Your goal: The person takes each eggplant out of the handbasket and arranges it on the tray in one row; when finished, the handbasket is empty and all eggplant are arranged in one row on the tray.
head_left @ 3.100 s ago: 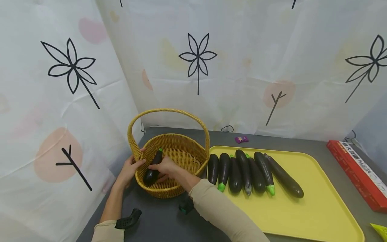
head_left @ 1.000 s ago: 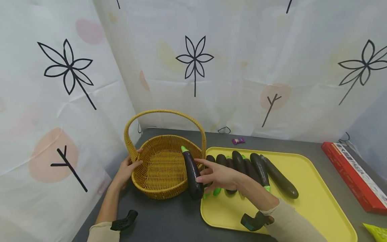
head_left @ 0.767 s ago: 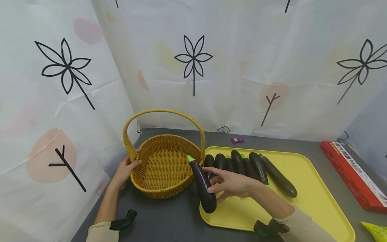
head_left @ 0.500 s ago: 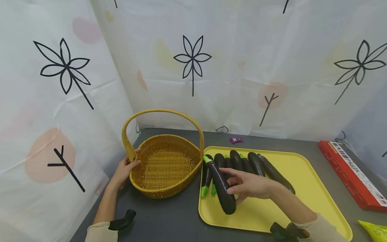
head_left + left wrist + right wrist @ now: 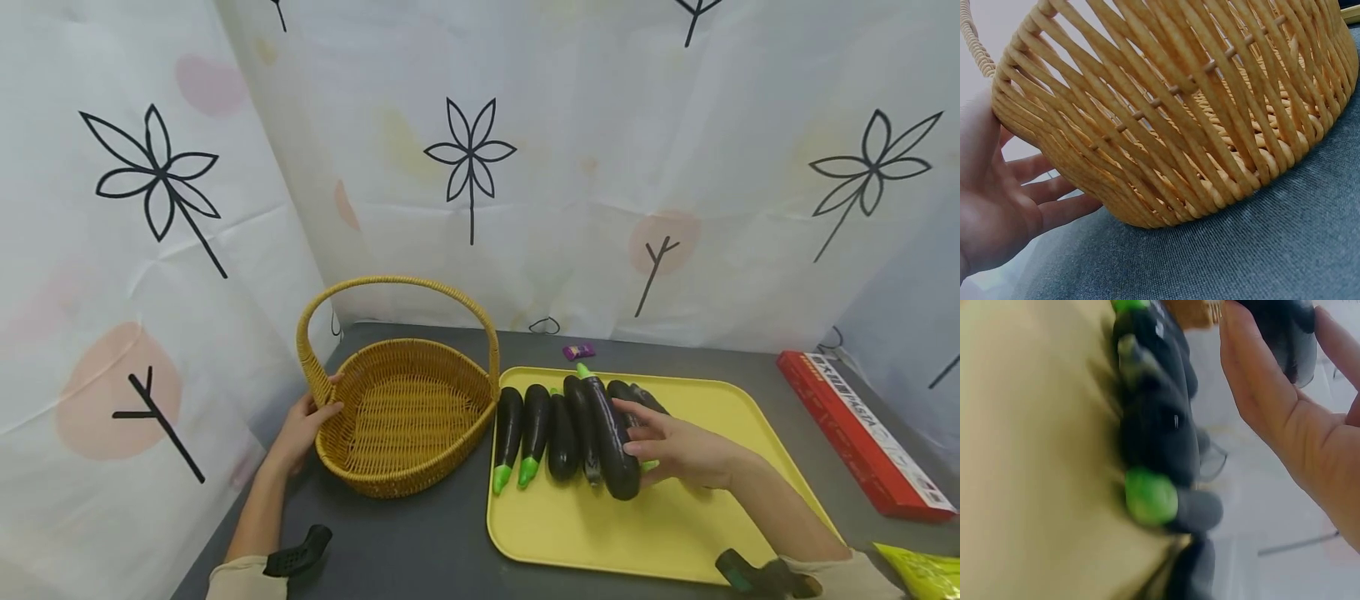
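A dark purple eggplant (image 5: 609, 437) with a green stem end is held by my right hand (image 5: 686, 450) over the row on the yellow tray (image 5: 547, 537). Thumb and fingers pinch its side, and its green tip points away from me. In the right wrist view, the fingertips hold the eggplant's dark end (image 5: 1285, 340). Beneath lie several eggplants (image 5: 536, 429) side by side, partly hidden by it. My left hand (image 5: 300, 429) grips the left side of the wicker basket (image 5: 405, 481), near its handle's foot. In the left wrist view, this hand's fingers (image 5: 1054, 187) lie along the outer wall.
The basket's arched handle (image 5: 397, 280) rises above it. A red pasta box (image 5: 862, 437) lies right of the tray, with a yellow-green packet (image 5: 926, 571) nearer me. A small purple wrapped sweet (image 5: 578, 352) sits behind the tray. A patterned cloth (image 5: 555, 192) hangs behind.
My right hand has lifted the eggplant out of the basket and carried it rightward, over the eggplants on the tray. My left hand stays at the basket's left side.
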The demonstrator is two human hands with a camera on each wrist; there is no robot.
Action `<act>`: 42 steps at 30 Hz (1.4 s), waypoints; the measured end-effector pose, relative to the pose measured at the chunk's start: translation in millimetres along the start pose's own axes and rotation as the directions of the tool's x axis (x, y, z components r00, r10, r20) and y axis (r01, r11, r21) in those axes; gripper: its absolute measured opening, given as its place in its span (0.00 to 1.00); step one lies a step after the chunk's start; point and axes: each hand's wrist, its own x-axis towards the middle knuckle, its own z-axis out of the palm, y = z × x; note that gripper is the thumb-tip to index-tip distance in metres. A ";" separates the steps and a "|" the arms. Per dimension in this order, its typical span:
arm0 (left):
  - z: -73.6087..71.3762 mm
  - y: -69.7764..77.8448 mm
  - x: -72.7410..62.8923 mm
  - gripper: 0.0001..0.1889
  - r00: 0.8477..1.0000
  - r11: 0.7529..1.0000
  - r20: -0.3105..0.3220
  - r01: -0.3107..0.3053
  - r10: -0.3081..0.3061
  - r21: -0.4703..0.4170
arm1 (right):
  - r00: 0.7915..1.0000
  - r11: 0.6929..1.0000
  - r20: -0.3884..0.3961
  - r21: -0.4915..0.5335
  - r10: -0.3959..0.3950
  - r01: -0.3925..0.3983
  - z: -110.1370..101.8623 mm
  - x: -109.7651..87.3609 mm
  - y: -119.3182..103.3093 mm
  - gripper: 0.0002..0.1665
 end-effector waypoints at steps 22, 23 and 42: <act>0.3 -1.1 -0.1 0.30 1.000 1.000 0.000 0.012 -0.012 0.016 | 0.974 0.998 -0.224 -0.052 0.021 -0.033 -98.1 -63.3 18.5 0.46; 0.4 -1.4 0.0 0.30 1.000 1.000 0.002 0.011 -0.011 0.015 | 0.974 0.999 -0.224 -0.045 0.021 -0.031 -102.4 -65.6 20.4 0.46; -0.3 -1.3 0.1 0.30 1.000 1.000 -0.003 -0.007 0.007 0.016 | 0.989 0.982 -0.124 0.184 0.076 -0.053 -135.1 -80.5 54.4 0.30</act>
